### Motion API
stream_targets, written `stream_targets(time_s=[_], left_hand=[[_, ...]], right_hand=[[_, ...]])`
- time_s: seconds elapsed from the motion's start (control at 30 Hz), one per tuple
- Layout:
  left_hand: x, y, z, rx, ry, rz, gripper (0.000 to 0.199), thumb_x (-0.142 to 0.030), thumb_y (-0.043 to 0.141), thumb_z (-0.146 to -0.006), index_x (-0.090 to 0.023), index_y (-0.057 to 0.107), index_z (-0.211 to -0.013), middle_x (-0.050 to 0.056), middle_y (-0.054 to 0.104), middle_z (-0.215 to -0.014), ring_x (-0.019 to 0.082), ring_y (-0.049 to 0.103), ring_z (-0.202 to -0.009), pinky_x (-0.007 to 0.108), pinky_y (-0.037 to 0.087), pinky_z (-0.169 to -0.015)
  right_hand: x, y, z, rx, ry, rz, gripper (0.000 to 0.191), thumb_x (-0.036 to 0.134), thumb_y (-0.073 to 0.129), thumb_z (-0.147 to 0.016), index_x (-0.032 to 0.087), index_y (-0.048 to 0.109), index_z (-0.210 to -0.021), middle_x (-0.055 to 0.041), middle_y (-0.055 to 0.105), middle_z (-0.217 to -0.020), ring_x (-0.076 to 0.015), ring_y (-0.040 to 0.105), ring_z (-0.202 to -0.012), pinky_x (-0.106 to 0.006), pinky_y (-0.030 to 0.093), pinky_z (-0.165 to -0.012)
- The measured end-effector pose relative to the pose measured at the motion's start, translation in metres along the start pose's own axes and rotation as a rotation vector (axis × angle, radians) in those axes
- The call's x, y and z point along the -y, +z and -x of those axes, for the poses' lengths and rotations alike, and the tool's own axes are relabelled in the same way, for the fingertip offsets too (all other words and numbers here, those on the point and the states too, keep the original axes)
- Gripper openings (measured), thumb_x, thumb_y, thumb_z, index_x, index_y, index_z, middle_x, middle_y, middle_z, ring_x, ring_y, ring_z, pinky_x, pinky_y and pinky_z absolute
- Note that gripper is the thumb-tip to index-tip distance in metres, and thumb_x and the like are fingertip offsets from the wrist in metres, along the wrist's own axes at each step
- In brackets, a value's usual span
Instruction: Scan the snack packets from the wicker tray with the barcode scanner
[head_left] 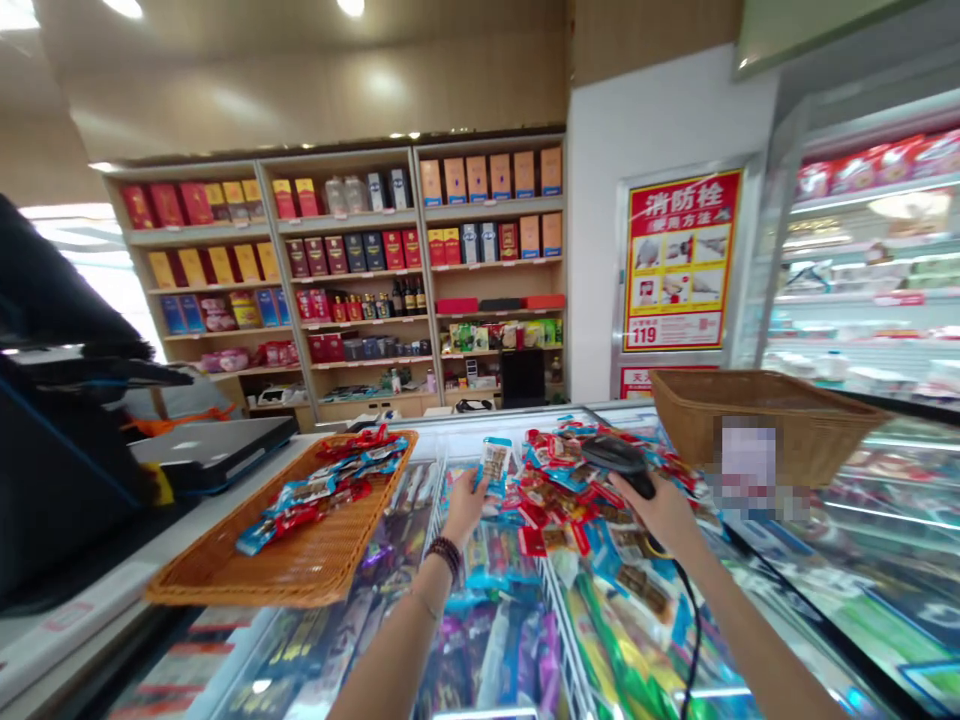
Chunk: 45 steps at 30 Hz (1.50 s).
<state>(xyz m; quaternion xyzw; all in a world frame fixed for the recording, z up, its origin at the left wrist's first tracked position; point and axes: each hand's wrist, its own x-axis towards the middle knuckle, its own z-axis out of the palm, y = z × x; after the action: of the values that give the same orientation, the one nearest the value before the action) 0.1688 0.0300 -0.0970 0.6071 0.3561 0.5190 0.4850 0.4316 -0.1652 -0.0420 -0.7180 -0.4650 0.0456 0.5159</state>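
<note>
Between the fingers of my left hand (466, 502) is a small blue-and-white snack packet (496, 460), held upright by its lower edge. My right hand (667, 515) grips a black handheld barcode scanner (619, 458), its head pointing left over a heap of red and blue snack packets (547, 490). A cable (694, 640) hangs from the scanner past my right wrist. The heap rests on the glass top of a chest freezer (487, 640), with colourful wrapped goods visible beneath. Left of my left hand lies a shallow wicker tray (300, 580) holding more such packets.
A deep brown wicker basket (810, 410) stands on the right. At the left are a flat dark device (217, 450) on the counter and a large black machine (45, 440). Behind are shelves of boxed goods (352, 255), a red sign (679, 265) and a lit display fridge (877, 270).
</note>
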Motion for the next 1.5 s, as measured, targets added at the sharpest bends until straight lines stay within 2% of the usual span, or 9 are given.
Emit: stream_targets(time_s=[0.2,0.3,0.4,0.47,0.67,0.93,1.13,1.3,1.5], left_hand=[[-0.023,0.098,-0.01,0.265,-0.042,0.125,0.025,-0.029,0.074,-0.075,-0.018,0.066,-0.095,0.005,0.072,-0.083,0.019,0.07,-0.07,0.034,0.06,-0.071],[-0.04,0.136,-0.006,0.281,-0.063,0.315,0.043,-0.022,0.076,-0.071,-0.017,0.063,-0.111,0.012,0.071,-0.11,0.023,0.071,-0.096,0.038,0.056,-0.091],[-0.054,0.149,0.001,0.167,-0.058,0.483,0.065,-0.017,0.076,-0.069,-0.022,0.054,-0.131,0.015,0.052,-0.145,0.024,0.058,-0.127,0.037,0.045,-0.108],[-0.058,0.142,0.005,0.132,-0.068,0.498,0.069,-0.017,0.076,-0.07,-0.025,0.052,-0.135,0.014,0.048,-0.149,0.025,0.053,-0.134,0.037,0.042,-0.11],[-0.053,0.054,0.008,0.102,-0.062,0.259,0.055,-0.017,0.074,-0.071,-0.019,0.061,-0.125,0.016,0.068,-0.122,0.026,0.062,-0.121,0.037,0.05,-0.098],[-0.061,-0.129,-0.005,-0.233,0.179,-0.309,0.037,-0.02,0.07,-0.072,-0.016,0.069,-0.108,0.014,0.068,-0.118,0.024,0.065,-0.106,0.04,0.049,-0.099],[-0.076,-0.248,0.007,-0.357,0.042,-1.011,0.048,-0.012,0.063,-0.075,-0.013,0.059,-0.123,0.018,0.058,-0.132,0.029,0.054,-0.127,0.041,0.038,-0.11],[-0.075,-0.301,0.004,-0.335,-0.057,-1.254,0.051,-0.016,0.063,-0.08,-0.01,0.052,-0.129,0.022,0.053,-0.139,0.03,0.048,-0.134,0.038,0.033,-0.113],[-0.065,-0.314,-0.012,-0.355,-0.263,-1.255,0.04,-0.03,0.055,-0.091,-0.007,0.056,-0.124,0.024,0.06,-0.132,0.03,0.055,-0.126,0.036,0.038,-0.106]], right_hand=[[-0.03,-0.048,-0.001,-0.113,0.109,-0.032,0.048,0.068,0.055,-0.077,0.024,0.053,-0.057,-0.0006,0.052,-0.038,-0.0187,0.052,-0.036,-0.031,0.042,-0.047],[-0.038,-0.058,0.003,-0.137,0.135,-0.035,0.049,0.067,0.055,-0.077,0.024,0.051,-0.054,-0.0013,0.052,-0.037,-0.0179,0.052,-0.037,-0.03,0.042,-0.047],[-0.039,-0.06,0.007,-0.157,0.14,-0.036,0.05,0.068,0.056,-0.076,0.025,0.049,-0.053,-0.0015,0.052,-0.037,-0.0177,0.052,-0.037,-0.03,0.041,-0.046],[-0.034,-0.057,0.01,-0.16,0.129,-0.04,0.05,0.069,0.056,-0.075,0.025,0.048,-0.053,-0.0012,0.052,-0.037,-0.0176,0.052,-0.037,-0.03,0.041,-0.047],[-0.006,-0.017,0.013,-0.082,0.098,-0.105,0.046,0.068,0.057,-0.074,0.025,0.05,-0.058,-0.0005,0.052,-0.039,-0.0188,0.053,-0.037,-0.031,0.042,-0.045],[0.052,0.085,0.015,0.105,-0.067,-0.2,0.048,0.071,0.058,-0.074,0.024,0.055,-0.064,-0.0012,0.054,-0.042,-0.021,0.056,-0.043,-0.031,0.04,-0.047],[0.1,0.153,0.034,0.255,-0.116,-0.225,0.047,0.069,0.056,-0.077,0.024,0.053,-0.064,-0.0015,0.055,-0.044,-0.0203,0.056,-0.045,-0.03,0.041,-0.052],[0.116,0.183,0.049,0.305,-0.21,-0.138,0.046,0.069,0.054,-0.076,0.023,0.059,-0.069,-0.0028,0.058,-0.049,-0.023,0.059,-0.052,-0.03,0.037,-0.052],[0.115,0.187,0.057,0.366,-0.257,-0.082,0.047,0.068,0.053,-0.076,0.022,0.065,-0.076,-0.0032,0.057,-0.05,-0.0227,0.057,-0.05,-0.03,0.034,-0.05]])
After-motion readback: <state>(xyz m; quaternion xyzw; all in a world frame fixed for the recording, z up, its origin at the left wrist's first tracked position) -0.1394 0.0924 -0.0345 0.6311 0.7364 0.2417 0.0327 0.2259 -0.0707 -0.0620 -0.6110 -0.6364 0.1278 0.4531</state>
